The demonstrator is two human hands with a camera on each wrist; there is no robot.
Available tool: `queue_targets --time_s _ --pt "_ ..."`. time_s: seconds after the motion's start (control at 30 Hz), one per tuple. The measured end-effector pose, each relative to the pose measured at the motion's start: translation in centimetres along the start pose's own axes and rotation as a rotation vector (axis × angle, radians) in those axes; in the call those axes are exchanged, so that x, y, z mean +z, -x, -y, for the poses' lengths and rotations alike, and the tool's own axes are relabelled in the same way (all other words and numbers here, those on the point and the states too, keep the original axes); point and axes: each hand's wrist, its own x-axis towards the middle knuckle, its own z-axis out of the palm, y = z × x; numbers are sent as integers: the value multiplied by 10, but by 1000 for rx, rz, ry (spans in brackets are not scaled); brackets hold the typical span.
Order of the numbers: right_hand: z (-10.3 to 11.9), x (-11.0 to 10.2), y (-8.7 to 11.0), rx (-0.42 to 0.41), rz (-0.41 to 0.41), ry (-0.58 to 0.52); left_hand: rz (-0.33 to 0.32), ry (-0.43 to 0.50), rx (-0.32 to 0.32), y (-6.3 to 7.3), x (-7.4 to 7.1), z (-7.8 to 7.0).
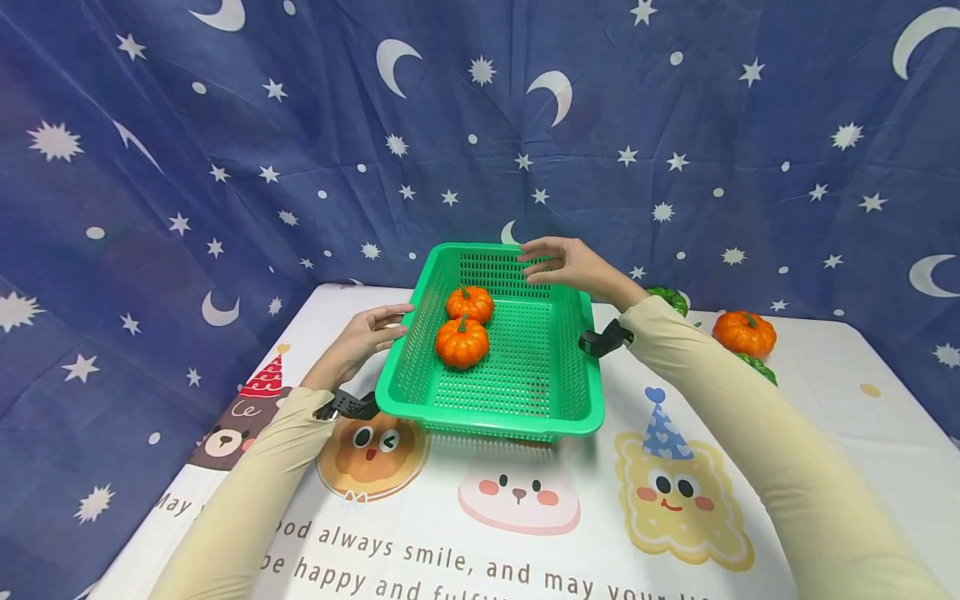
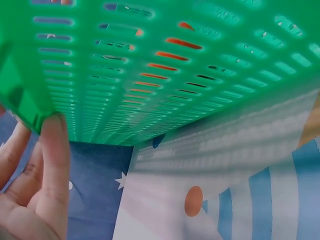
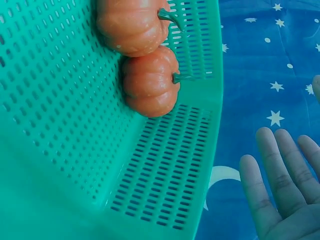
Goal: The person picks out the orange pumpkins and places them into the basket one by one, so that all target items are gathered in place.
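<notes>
A green plastic basket (image 1: 491, 421) with slotted walls stands in the middle of the table. Two small orange pumpkins (image 1: 462, 343) with green stems lie in its left half, one behind the other. At the left rim is my left hand (image 1: 367, 337); in the left wrist view its thumb (image 2: 54, 150) lies against the outside of the rim, and the fingers bend around the edge. My right hand (image 1: 566, 265) hovers over the back right part of the basket, holding nothing. The right wrist view shows its fingers (image 3: 280, 175) extended and apart from the rim.
To the right, behind my right forearm, sit another orange pumpkin (image 1: 745, 333) and green pumpkins (image 1: 670, 298), partly hidden by the sleeve. A printed white cloth (image 1: 517, 550) covers the table. A blue star-patterned curtain (image 1: 480, 125) hangs right behind it.
</notes>
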Motion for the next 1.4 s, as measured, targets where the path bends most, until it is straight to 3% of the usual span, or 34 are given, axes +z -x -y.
queue_targets --time_s 0.4,0.93,1.4 --pt "0 -9 26 -36 -22 20 -6 -78 -38 -1 2 -6" --pt "0 -29 60 -44 -40 47 20 -117 -10 -1 -1 -4" --pt "-10 -54 91 17 -89 81 48 -130 17 -1 -5 -2"
